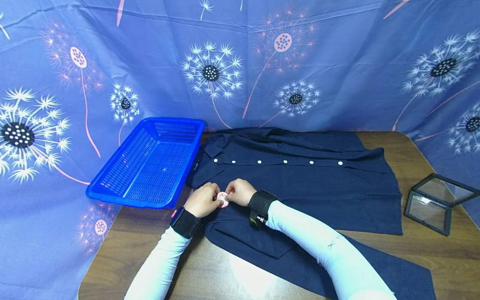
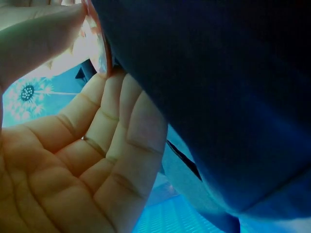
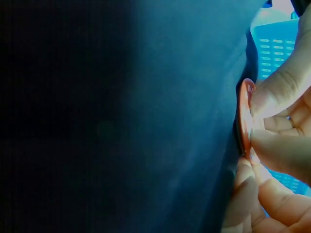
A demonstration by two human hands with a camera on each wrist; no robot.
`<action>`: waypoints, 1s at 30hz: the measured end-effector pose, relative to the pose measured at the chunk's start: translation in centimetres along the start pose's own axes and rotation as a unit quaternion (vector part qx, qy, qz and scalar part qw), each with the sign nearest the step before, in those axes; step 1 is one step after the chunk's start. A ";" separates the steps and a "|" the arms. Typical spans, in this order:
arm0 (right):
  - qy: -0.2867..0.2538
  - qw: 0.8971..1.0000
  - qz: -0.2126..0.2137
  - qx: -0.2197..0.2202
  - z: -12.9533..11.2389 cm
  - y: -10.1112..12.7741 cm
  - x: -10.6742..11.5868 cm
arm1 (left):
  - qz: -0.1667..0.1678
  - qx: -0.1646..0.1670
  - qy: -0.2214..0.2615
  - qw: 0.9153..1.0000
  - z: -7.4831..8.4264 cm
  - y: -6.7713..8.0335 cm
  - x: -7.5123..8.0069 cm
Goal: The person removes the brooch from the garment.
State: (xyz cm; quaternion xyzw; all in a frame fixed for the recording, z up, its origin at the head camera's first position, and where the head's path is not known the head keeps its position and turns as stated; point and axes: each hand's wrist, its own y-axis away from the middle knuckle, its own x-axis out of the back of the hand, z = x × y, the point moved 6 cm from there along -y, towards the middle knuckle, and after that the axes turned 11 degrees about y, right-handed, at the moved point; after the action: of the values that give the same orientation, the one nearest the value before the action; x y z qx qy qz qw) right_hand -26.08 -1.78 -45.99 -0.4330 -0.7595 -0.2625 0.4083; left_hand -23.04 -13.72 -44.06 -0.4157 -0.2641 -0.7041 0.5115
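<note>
A dark navy shirt (image 1: 300,183) with a row of white buttons lies spread on the wooden table (image 1: 431,258). Both hands meet at its left front edge and pinch a small round pink badge (image 1: 223,199) between their fingertips. My left hand (image 1: 204,199) holds the badge's left side, my right hand (image 1: 240,191) its right side. In the left wrist view the badge (image 2: 99,43) stands on edge between thumb and fingers, against the navy cloth (image 2: 218,97). In the right wrist view the badge (image 3: 245,119) sits against the shirt (image 3: 146,116), pinched by fingertips (image 3: 277,92).
A blue plastic basket (image 1: 150,162) stands at the table's left edge, touching the shirt's collar end. A small glass box with a black frame (image 1: 435,202) sits at the right. Blue dandelion-print cloth (image 1: 240,62) hangs behind and around the table.
</note>
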 end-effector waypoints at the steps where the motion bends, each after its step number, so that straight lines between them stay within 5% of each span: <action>1: -0.002 1.000 -0.001 -0.001 0.0 0.0 0.0 | 0.001 0.000 0.000 1.000 0.0 0.0 0.0; 15: -0.014 1.000 0.007 0.005 0.0 0.0 0.0 | -0.004 -0.047 0.000 0.999 0.3 0.4 -0.3; 30: -0.026 0.999 0.010 0.017 0.0 0.1 0.2 | -0.032 -0.026 -0.017 0.999 0.0 1.0 -0.5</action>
State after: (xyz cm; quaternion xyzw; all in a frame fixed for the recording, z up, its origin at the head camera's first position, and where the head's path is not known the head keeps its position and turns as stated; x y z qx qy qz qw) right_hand -26.01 -1.66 -45.80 -0.4406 -0.7698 -0.2339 0.3983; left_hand -22.06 -13.76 -44.53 -0.4318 -0.2673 -0.7201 0.4728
